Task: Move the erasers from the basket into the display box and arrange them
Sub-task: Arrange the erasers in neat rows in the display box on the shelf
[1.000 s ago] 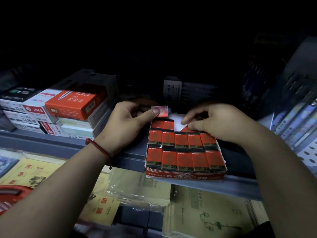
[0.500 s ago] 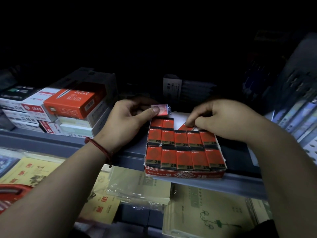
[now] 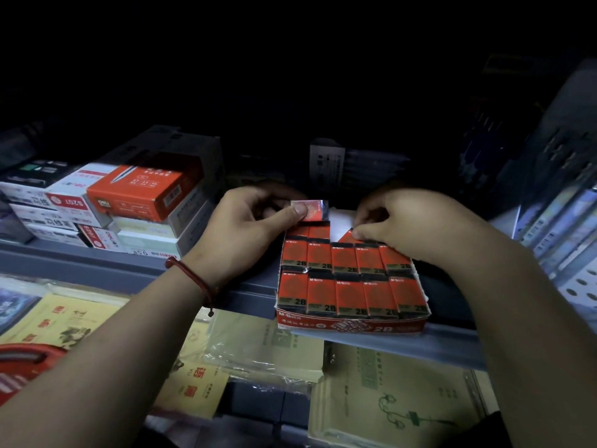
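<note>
My left hand (image 3: 248, 227) pinches 1 eraser (image 3: 311, 211) between thumb and fingers, just above the back left corner of the box (image 3: 352, 326). My right hand (image 3: 397, 221) pinches the corner of a tilted eraser (image 3: 347, 237) in the back row. The box sits at the edge of the shelf (image 3: 129, 273), holding 2 full rows of 5 erasers (image 3: 350, 297) and 2 more at the back left. Bare white floor shows between those 2 and the tilted one. The red basket (image 3: 22, 360) is at the lower left, below the shelf. Pen boxes (image 3: 142, 195) are stacked on the left.
</note>
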`<state>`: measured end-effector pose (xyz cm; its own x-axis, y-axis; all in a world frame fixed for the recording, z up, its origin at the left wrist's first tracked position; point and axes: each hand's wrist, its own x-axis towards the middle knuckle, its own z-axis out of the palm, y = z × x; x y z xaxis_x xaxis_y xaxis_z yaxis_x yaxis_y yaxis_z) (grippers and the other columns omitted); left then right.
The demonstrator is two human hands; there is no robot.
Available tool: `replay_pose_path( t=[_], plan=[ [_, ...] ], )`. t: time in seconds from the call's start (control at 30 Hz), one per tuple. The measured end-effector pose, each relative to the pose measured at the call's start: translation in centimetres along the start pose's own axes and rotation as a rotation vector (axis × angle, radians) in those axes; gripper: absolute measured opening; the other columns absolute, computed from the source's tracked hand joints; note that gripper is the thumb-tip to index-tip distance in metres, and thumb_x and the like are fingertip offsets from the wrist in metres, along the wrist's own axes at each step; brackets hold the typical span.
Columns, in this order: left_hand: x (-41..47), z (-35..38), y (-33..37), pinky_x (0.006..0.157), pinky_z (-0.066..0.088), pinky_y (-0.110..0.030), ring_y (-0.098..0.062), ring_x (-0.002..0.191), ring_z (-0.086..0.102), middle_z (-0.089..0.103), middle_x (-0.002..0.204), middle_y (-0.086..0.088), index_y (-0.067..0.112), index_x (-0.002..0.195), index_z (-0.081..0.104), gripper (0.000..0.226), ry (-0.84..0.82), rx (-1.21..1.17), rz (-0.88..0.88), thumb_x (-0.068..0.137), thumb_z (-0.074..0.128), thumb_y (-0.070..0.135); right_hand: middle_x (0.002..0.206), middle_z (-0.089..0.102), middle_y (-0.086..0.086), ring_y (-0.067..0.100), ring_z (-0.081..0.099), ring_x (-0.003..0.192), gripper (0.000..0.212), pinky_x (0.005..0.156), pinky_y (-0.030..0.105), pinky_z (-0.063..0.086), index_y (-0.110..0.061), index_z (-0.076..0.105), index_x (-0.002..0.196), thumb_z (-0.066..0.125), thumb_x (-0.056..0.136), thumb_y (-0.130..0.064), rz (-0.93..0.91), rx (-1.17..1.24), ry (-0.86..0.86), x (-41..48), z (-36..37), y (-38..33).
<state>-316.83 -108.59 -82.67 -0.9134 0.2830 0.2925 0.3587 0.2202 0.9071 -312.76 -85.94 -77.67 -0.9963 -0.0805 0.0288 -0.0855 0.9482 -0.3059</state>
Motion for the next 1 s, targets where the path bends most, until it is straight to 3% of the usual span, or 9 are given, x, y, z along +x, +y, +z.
replay_pose_path(
  t=[0.2, 0.3, 0.5, 0.6, 0.7, 0.83, 1.0],
  plan=[
    [0.1, 0.0, 0.0, 0.088, 0.059, -0.05, -0.036, 0.094, 0.072, 0.077, 0.099, -0.011, 0.012, 0.107, 0.075, 0.017, -0.002, 0.007, 0.006, 0.094, 0.07, 0.02, 0.076, 0.071, -0.018, -0.004, 0.064, 0.071, 0.009, 0.054, 0.005, 0.043, -0.035, 0.074, 0.083, 0.078, 0.084, -0.028, 0.058, 0.308, 0.01, 0.2, 0.4, 0.0],
    [0.1, 0.0, 0.1, 0.089, 0.058, -0.053, -0.039, 0.095, 0.071, 0.077, 0.098, -0.012, 0.011, 0.107, 0.076, 0.016, 0.005, -0.005, 0.002, 0.094, 0.07, 0.02, 0.081, 0.071, -0.018, 0.002, 0.065, 0.078, 0.008, 0.065, 0.017, 0.051, -0.036, 0.076, 0.083, 0.077, 0.086, -0.029, 0.06, 0.273, -0.024, 0.0, 0.5, -0.3],
    [0.0, 0.1, 0.2, 0.089, 0.057, -0.054, -0.039, 0.095, 0.071, 0.077, 0.098, -0.013, 0.011, 0.106, 0.076, 0.016, 0.0, -0.017, 0.0, 0.094, 0.07, 0.019, 0.084, 0.071, -0.018, 0.003, 0.065, 0.081, 0.006, 0.074, 0.025, 0.055, -0.039, 0.076, 0.085, 0.073, 0.089, -0.035, 0.046, 0.249, -0.029, -0.1, 0.6, -0.4],
    [0.0, 0.0, 0.2, 0.09, 0.056, -0.057, -0.044, 0.096, 0.069, 0.076, 0.098, -0.014, 0.013, 0.106, 0.077, 0.016, -0.012, -0.041, -0.003, 0.092, 0.072, 0.02, 0.079, 0.073, -0.015, 0.002, 0.067, 0.075, 0.008, 0.065, 0.017, 0.051, -0.037, 0.074, 0.09, 0.067, 0.093, -0.033, 0.019, 0.287, 0.005, 0.0, 0.6, -0.3],
    [-0.1, 0.2, 0.3, 0.084, 0.06, -0.041, -0.036, 0.086, 0.073, 0.076, 0.094, -0.018, 0.009, 0.104, 0.077, 0.015, -0.027, -0.09, -0.022, 0.09, 0.073, 0.015, 0.078, 0.073, -0.014, 0.0, 0.065, 0.073, 0.011, 0.061, 0.017, 0.049, -0.035, 0.071, 0.093, 0.061, 0.096, -0.04, 0.021, 0.251, 0.019, -0.1, 0.6, -0.4],
    [-0.1, 0.4, 0.3, 0.069, 0.057, -0.021, -0.013, 0.073, 0.07, 0.077, 0.079, -0.009, 0.005, 0.097, 0.077, 0.013, -0.027, -0.143, -0.034, 0.086, 0.076, 0.011, 0.066, 0.068, -0.015, 0.0, 0.059, 0.059, 0.042, 0.059, 0.026, 0.043, -0.023, 0.069, 0.081, 0.051, 0.097, -0.056, 0.044, 0.39, 0.097, -0.5, 0.6, -1.1],
    [-0.2, 0.1, 0.3, 0.076, 0.062, -0.028, -0.023, 0.082, 0.077, 0.079, 0.085, -0.012, 0.002, 0.097, 0.077, 0.022, -0.028, -0.153, -0.025, 0.08, 0.078, 0.016, 0.08, 0.069, -0.017, -0.005, 0.063, 0.073, 0.012, 0.062, 0.013, 0.046, -0.037, 0.068, 0.091, 0.066, 0.091, -0.049, -0.038, 0.39, 0.062, -0.5, 0.4, -1.8]
  ],
)
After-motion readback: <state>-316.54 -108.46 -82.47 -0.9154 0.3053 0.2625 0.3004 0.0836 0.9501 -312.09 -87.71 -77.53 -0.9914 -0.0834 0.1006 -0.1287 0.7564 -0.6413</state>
